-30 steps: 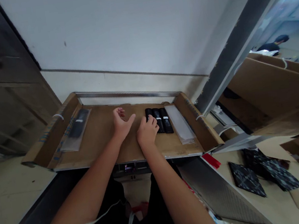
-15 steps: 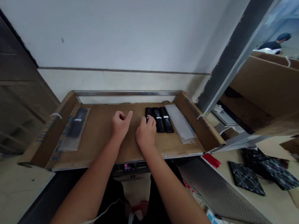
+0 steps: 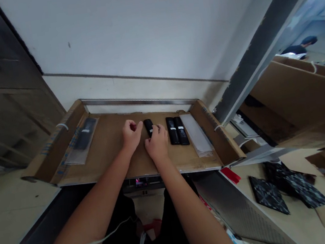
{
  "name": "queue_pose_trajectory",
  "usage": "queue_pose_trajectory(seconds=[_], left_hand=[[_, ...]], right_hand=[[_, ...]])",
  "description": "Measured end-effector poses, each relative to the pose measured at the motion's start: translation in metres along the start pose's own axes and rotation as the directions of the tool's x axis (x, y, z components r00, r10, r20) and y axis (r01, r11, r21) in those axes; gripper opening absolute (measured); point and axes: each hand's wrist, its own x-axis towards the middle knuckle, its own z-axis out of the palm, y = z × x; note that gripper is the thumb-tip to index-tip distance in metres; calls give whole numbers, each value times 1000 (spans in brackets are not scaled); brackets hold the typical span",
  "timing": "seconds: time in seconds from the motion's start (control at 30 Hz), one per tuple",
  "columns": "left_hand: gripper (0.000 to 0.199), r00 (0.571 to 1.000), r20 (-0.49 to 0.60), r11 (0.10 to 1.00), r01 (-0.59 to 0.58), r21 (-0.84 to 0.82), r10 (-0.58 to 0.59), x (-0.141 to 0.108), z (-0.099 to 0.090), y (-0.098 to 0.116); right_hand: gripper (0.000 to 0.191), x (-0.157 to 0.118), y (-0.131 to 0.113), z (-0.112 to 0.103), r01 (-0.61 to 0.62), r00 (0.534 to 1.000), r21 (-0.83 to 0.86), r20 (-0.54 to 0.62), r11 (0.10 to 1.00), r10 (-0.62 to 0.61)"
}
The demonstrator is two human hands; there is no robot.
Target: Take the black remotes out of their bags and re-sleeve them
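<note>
On the cardboard tray (image 3: 119, 161), my right hand (image 3: 157, 141) grips a slim black bar with a white label (image 3: 149, 125); its lower part is hidden behind my fingers. The bar's kind is unclear, though its shape resembles a remote control. Just left of it is my left hand (image 3: 132, 134), fingers loosely curled and thumb held apart, with nothing visible in it. Two similar black bars (image 3: 178, 136) lie side by side to the right of my right hand. Beyond them rests a stack of clear plastic sleeves (image 3: 196, 135).
At the tray's left end, a dark bar in a clear sleeve (image 3: 84, 138) lies on more plastic. Cardboard walls (image 3: 217, 134) bound the tray's sides, with a white wall (image 3: 136, 28) behind. Right of it stand a large carton (image 3: 303, 105) and dark patterned packets (image 3: 269, 193) below.
One black bar has left the row of three and moved left with my right hand, close to my left hand. My left hand has barely moved.
</note>
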Motion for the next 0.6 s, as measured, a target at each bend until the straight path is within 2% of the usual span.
queue_pose_trajectory(seconds=[0.13,0.27,0.4,0.6], left_hand=[[19,1000,4,998,21,-63,-21,2,4,-4],[16,999,4,995,34,-97,-34,3,5,-6],[15,998,-23,988,48,-144,-51,5,4,-9],[15,998,-37,988,44,-149,-50,6,3,-14]], right_hand=[[44,3,-5,2,-113,993,-110,10,988,114],[35,10,-8,7,-176,980,-212,55,961,191],[38,20,-11,9,-230,961,-250,93,941,260],[50,38,-16,0,-313,913,-231,195,921,358]])
